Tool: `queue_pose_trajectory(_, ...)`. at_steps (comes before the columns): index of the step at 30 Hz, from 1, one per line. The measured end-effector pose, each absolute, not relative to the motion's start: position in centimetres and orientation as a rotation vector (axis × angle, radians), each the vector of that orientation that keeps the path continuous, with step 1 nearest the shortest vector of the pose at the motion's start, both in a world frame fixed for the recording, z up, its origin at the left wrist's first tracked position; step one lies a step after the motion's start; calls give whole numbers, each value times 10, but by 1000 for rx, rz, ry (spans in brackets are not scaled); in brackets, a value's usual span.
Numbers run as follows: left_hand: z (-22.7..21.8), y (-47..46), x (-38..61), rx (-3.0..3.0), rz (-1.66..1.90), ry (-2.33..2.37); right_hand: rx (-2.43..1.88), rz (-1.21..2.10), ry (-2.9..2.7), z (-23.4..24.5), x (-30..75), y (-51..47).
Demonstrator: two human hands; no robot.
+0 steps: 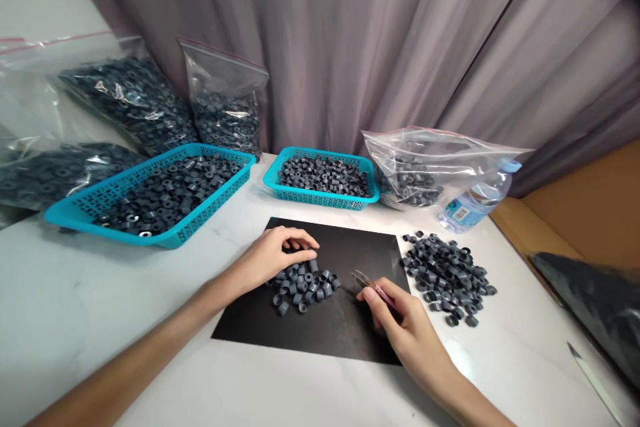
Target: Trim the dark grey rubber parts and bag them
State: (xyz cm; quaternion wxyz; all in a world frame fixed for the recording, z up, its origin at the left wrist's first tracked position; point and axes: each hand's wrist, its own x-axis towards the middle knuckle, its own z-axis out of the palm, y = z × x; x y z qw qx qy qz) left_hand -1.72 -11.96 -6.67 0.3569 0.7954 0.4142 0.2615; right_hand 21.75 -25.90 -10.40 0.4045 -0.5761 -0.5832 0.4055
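A black mat (330, 330) lies on the white table in front of me. A small heap of dark grey rubber rings (303, 283) sits on it. My left hand (273, 257) rests at the heap's upper left, fingers curled and pinched over a ring at the heap's edge. My right hand (400, 320) is to the right of the heap, closed on metal tweezers (367, 283) whose tips point left toward the rings without touching them.
A larger pile of grey rings (447, 273) lies on the table right of the mat. Two teal baskets (90, 210) (320, 197) of rings stand behind. Several plastic bags of rings (225, 107) and a water bottle (475, 203) line the back by a curtain.
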Motion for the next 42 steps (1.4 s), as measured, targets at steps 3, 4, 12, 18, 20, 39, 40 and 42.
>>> queue_pose_trajectory(3,-61,-122,-14,2020,717,1095,-1441,1015,-1469,-102,217,-258)
queue_pose_trajectory(4,-57,-122,-14,2007,745,1101,-1439,1010,-1468,-102,217,-257)
queue_pose_trajectory(12,-37,-133,-16,1468,1004,951,-1442,1017,-1469,-104,218,-256)
queue_pose_trajectory(18,-36,-135,-18,1211,991,864,-1457,1015,-1496,-101,219,-255)
queue_pose_trajectory(20,-35,-135,-19,1154,959,856,-1474,1015,-1513,-101,220,-256)
queue_pose_trajectory(39,-30,-149,-34,944,748,823,-1405,958,-1631,-92,192,-207)
queue_pose_trajectory(40,-29,-149,-35,926,740,827,-1419,957,-1645,-90,185,-200)
queue_pose_trajectory(42,-29,-149,-36,880,720,838,-1487,933,-1691,-87,172,-190)
